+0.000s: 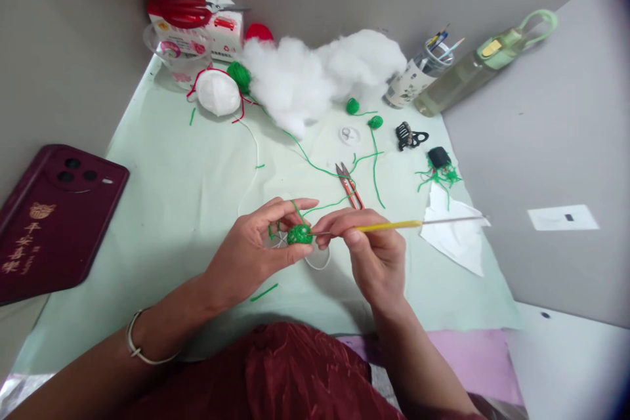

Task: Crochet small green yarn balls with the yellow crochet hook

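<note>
My left hand [256, 239] pinches a small green crocheted piece [299, 234] between thumb and fingers. Green yarn [331, 202] loops over the left index finger and runs back across the table. In my right hand [371, 246] is a crochet hook [391, 226] with a yellow handle, held like a pen. Its metal tip meets the right side of the green piece; whether it sits inside a stitch is too small to tell. White yarn [319, 266] hangs in a loop below the piece. Orange-handled thread snips [349, 187] lie just beyond my hands.
Fluffy white stuffing [319, 75] is heaped at the back, beside a green yarn ball [239, 77] and a white yarn ball [219, 92]. Red scissors [182, 6] rest on a tissue box [229, 36]. A pen cup [418, 75], bottle [467, 72] and hair clip [409, 136] are at right; a phone [63, 223] is at left.
</note>
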The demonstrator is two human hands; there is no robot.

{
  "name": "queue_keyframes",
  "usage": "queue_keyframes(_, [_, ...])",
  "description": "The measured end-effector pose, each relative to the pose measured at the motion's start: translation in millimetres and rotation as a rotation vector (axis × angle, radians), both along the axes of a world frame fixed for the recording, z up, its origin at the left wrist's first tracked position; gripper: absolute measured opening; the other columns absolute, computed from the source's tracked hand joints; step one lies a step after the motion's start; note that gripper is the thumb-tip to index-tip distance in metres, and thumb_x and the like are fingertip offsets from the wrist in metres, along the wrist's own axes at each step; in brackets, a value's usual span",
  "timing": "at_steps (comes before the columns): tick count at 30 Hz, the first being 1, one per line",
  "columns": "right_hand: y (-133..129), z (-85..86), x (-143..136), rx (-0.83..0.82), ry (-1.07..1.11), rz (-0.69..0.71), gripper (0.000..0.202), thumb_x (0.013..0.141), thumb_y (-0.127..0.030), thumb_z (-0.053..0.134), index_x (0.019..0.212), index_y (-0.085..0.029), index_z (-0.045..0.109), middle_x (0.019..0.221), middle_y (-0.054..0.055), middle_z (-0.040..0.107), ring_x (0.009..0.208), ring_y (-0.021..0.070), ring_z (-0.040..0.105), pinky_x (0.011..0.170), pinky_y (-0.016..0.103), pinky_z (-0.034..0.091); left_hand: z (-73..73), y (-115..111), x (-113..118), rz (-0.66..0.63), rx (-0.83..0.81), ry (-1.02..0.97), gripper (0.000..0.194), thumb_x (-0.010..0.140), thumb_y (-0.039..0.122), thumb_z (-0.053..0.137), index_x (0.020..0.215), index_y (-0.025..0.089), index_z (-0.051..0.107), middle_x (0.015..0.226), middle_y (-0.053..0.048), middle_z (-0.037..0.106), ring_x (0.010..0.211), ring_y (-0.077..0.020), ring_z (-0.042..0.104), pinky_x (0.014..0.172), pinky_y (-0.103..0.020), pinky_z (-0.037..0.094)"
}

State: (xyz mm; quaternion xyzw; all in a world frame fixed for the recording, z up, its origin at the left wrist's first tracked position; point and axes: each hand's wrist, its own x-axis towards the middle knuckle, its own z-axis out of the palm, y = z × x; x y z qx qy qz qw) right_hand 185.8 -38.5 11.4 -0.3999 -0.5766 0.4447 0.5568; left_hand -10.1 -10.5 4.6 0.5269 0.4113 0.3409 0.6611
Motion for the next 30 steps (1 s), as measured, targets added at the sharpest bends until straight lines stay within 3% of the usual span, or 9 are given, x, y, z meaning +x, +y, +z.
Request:
queue_keyframes(4, [1, -4.2, 1, -0.099, 0.159, 0.058, 0.017, 0.106, -0.027, 0.060, 0.103, -0.026, 0.076, 0.095, 0.002, 0.077, 0.079, 0.0137, 0.074, 0.072, 0.029, 0.063, 0.8, 0, -1, -0.006, 0.003, -0.004, 0.049, 0.085, 0.023, 0.082, 0.133, 0.029, 0.074, 0.098, 0.002, 0.064, 0.098, -0.0165, 0.063, 0.101, -0.035, 0.049])
queue_keyframes(9, [1, -2.9, 1, -0.051, 0.095, 0.061, 0.016, 0.105, -0.029, 0.061, 0.101, -0.025, 0.076, 0.095, 0.004, 0.078, 0.079, 0.0155, 0.073, 0.074, 0.033, 0.063, 3.9, 2, -1, -0.014, 0.006, -0.003, 0.050, 0.085, 0.021, 0.081, 0.133, 0.029, 0.074, 0.096, 0.002, 0.062, 0.098, -0.0162, 0.062, 0.101, -0.035, 0.049])
queue_keyframes(18, [-4, 6.3, -2, 0.204, -0.318, -0.018, 0.021, 0.105, -0.014, 0.057, 0.109, -0.024, 0.074, 0.097, 0.005, 0.080, 0.098, 0.0196, 0.077, 0.087, 0.036, 0.063, 4.1, 0, 3, 0.066, 0.110, 0.087, 0.045, 0.083, 0.020, 0.079, 0.128, 0.026, 0.076, 0.093, 0.001, 0.061, 0.092, -0.0163, 0.062, 0.097, -0.035, 0.051])
queue_keyframes(25, [-10, 7.9, -5, 0.396, -0.658, -0.058, 0.022, 0.103, -0.010, 0.055, 0.113, -0.024, 0.070, 0.105, 0.009, 0.079, 0.092, 0.0184, 0.078, 0.074, 0.030, 0.065, 1.4, -4, 9, 0.152, 0.153, 0.082, 0.046, 0.082, 0.022, 0.082, 0.127, 0.028, 0.077, 0.089, 0.002, 0.060, 0.086, -0.0160, 0.062, 0.092, -0.033, 0.053])
queue_keyframes(30, [-16, 3.9, -7, 0.576, -0.914, -0.198, 0.025, 0.099, -0.007, 0.060, 0.115, -0.023, 0.071, 0.110, 0.011, 0.081, 0.095, 0.0207, 0.078, 0.076, 0.031, 0.066, -4.1, -9, 8, 0.174, 0.163, 0.047, 0.043, 0.090, 0.030, 0.081, 0.132, 0.029, 0.075, 0.102, -0.001, 0.065, 0.097, -0.0170, 0.062, 0.096, -0.031, 0.051])
